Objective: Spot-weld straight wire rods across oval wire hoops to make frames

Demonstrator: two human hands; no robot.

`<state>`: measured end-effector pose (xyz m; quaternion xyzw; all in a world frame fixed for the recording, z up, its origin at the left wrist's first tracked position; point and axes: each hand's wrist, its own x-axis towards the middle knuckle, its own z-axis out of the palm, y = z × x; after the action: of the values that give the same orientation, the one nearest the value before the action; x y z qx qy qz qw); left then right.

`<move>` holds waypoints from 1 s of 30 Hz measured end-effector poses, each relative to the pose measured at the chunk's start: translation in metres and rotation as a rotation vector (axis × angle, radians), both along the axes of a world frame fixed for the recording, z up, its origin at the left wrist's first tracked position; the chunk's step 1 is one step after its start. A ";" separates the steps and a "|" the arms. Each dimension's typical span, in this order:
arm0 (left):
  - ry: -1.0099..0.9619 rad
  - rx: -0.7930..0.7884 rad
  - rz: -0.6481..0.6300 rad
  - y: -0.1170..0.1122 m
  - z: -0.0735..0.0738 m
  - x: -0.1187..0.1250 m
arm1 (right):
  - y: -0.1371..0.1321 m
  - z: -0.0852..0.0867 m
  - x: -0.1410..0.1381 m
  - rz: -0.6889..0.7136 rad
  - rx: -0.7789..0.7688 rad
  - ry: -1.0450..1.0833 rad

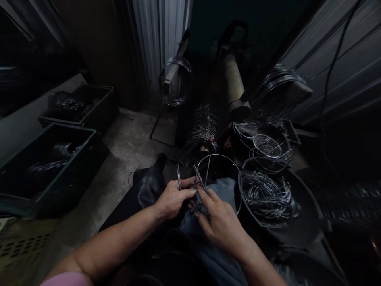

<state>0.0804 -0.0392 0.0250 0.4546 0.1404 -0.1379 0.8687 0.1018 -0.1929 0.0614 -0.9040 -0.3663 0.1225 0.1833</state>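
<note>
No legible writing or labels. Left hand (172,198) pinches a small wire ring (179,176); right hand (218,220) fingers closed on a wire ring frame (235,167), held over lap. Dim room, concrete floor (125,147), corrugated metal wall (160,31). Green crates (47,167) at left, basin of wire rings (268,196) at right.

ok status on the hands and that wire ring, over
Left hand and right hand both pinching the wire ring over the lap. Dark tub of loose wire close at right. Nothing between the hands.
</note>
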 end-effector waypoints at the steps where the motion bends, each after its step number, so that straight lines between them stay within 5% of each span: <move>1: 0.004 -0.007 0.007 0.000 0.001 0.002 | 0.000 0.001 0.002 0.003 0.003 -0.002; 18: -0.068 -0.039 0.044 0.001 0.014 0.038 | 0.004 0.017 0.041 0.018 0.018 -0.018; 30: -0.034 -0.049 0.061 0.002 0.021 0.041 | 0.001 0.015 0.040 0.022 0.197 -0.048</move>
<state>0.1213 -0.0376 0.0460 0.4308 0.1361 -0.1072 0.8856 0.1417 -0.1923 0.0764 -0.8803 -0.3907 0.0660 0.2609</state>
